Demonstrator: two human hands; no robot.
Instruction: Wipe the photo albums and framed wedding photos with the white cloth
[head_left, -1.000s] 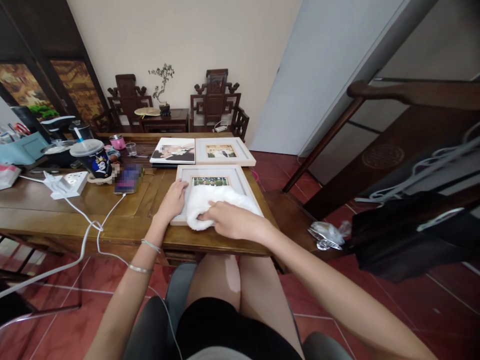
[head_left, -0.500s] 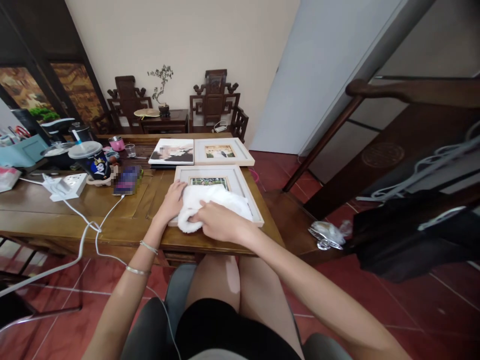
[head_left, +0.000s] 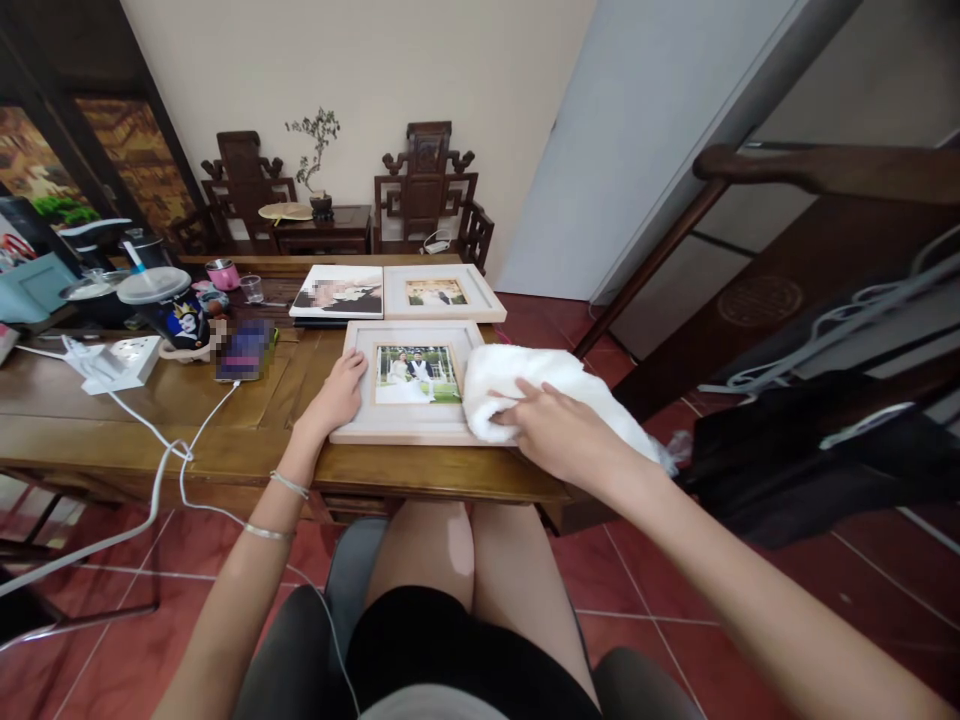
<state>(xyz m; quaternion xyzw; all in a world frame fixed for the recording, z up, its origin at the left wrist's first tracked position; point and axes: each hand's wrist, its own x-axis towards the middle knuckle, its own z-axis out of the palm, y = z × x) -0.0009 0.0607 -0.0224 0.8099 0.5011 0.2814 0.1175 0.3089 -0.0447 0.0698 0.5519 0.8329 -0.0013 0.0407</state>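
Note:
A pale wooden picture frame with a photo of two people on a lawn lies flat near the table's front edge. Along its left side, my left hand grips the border, fingers over the edge. My right hand is closed on a white fluffy towel, which covers the frame's right side and hangs past it to the right. The towel hides that part of the frame and some of my fingers.
Behind lie a second framed photo and a white-edged photo panel on a dark one. To the left are a phone on a cable, a lidded cup and a power strip. A wooden chair stands at right.
My right hand has moved the towel rightward from over the photo to the frame's right side, uncovering the photo. My left hand stays at the left border.

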